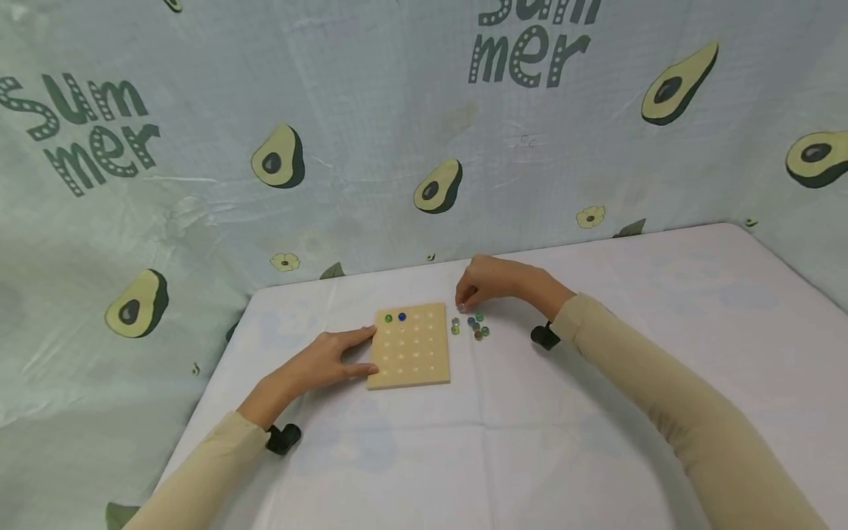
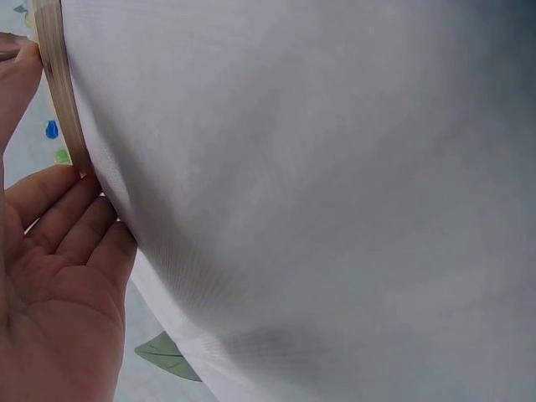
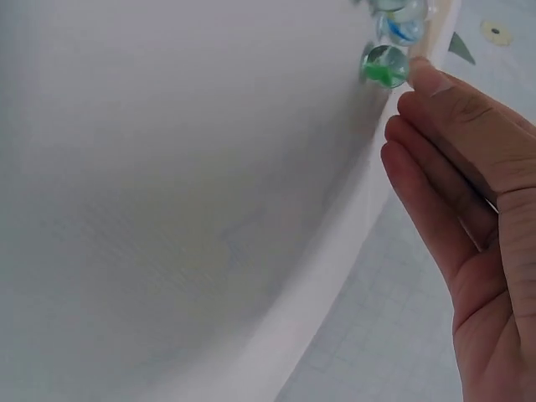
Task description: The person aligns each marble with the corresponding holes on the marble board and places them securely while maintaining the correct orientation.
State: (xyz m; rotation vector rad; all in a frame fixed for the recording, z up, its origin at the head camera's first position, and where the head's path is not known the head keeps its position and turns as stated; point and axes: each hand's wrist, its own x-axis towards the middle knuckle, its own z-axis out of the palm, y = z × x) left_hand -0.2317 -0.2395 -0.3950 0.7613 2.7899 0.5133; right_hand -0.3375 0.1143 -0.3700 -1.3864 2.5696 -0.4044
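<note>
A square wooden board with rows of shallow dimples lies on the table. A green marble and a blue marble sit in its far row. My left hand rests against the board's left edge, thumb and fingers spread apart along it. Beyond the board's right side, my right hand pinches a clear marble at its fingertips. Just below that hand lies a loose group of marbles. In the right wrist view, a clear marble with a green swirl shows beside the thumb; the fingers partly hide the pinch.
A white cloth covers the table, whose far edge runs close behind the right hand. Behind it hangs a pale backdrop printed with avocados and lettering. Each wrist wears a small black camera.
</note>
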